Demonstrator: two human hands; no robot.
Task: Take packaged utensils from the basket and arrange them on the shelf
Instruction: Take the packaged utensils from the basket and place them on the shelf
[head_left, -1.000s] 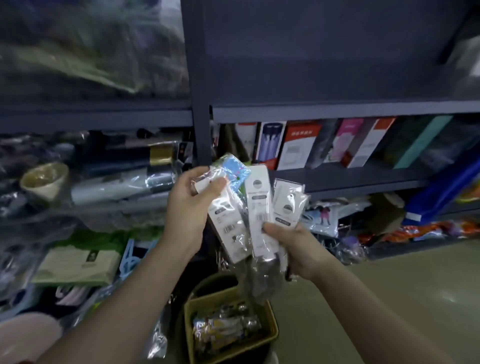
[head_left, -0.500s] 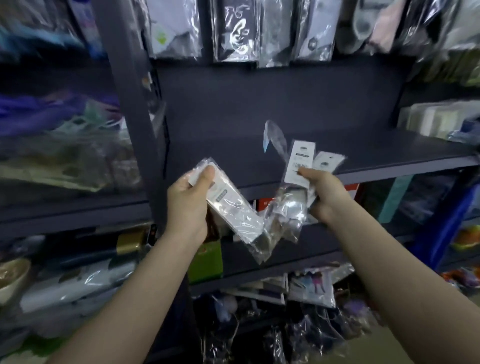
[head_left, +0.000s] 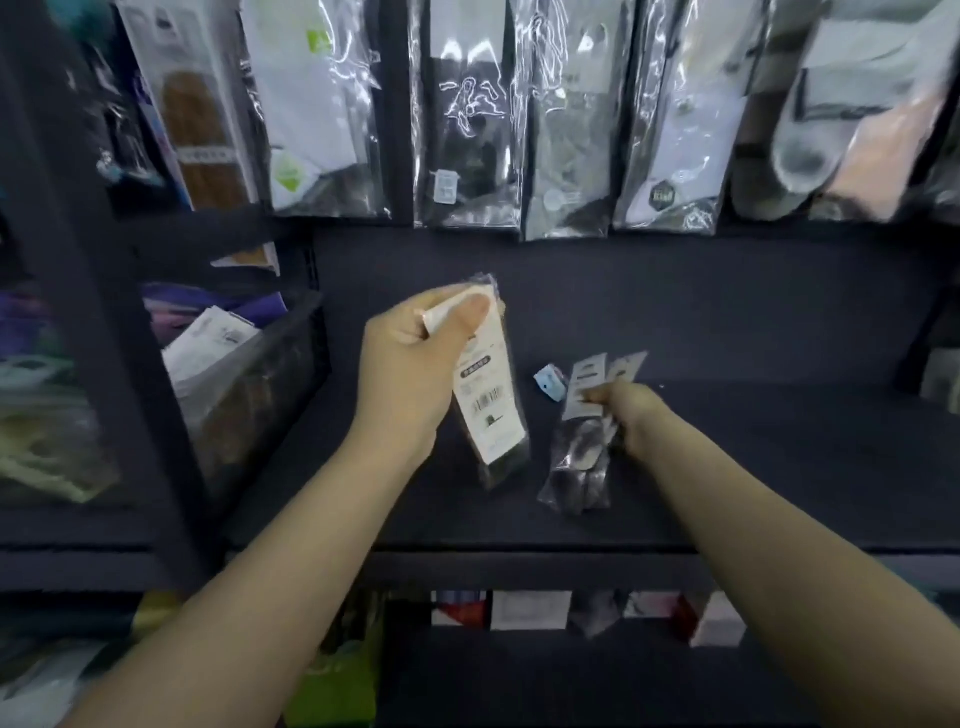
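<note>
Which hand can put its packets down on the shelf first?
Probably the right hand. Its packets lie low over the dark shelf, their bottom ends seemingly touching it, so it likely only has to let go. The left hand grips its packet higher, tilted above the shelf.

Matt, dark, smooth-looking shelf board (head_left: 727, 457) across mid-frame. Glossy, crinkled clear plastic round the packaged utensils (head_left: 491, 415), white paper label on front. Same shiny film on the second bundle (head_left: 579, 467) right of centre. Glossy plastic sleeves (head_left: 467, 130) over cloth goods along the top.
</note>
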